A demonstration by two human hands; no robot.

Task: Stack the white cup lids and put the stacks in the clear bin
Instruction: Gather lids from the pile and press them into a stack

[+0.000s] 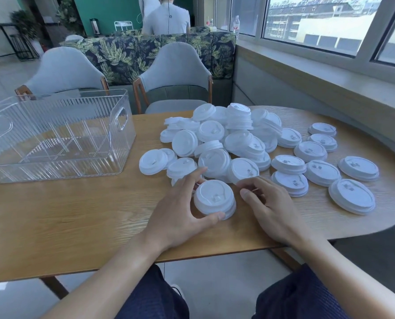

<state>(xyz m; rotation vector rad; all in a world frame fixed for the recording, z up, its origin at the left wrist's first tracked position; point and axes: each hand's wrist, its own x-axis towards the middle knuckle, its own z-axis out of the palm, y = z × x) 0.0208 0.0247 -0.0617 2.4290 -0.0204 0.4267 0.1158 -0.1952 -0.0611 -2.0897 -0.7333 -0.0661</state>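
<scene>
Two grey chairs [173,72] face the wooden table [76,215], a leaf-patterned sofa [127,54] behind them.

We see bare wood on the table [65,217] between the clear bin [56,137] and the pile of white lids [226,143], an open lane to the bin's open top. Right of the bin, the heaped and scattered lids crowd the tabletop out to its rounded end.

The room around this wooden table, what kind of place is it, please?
Probably a café or a similar seating area: a leaf-print booth sofa behind two padded chairs, a thermos on a far counter, and many white cup lids piled on the table.
</scene>
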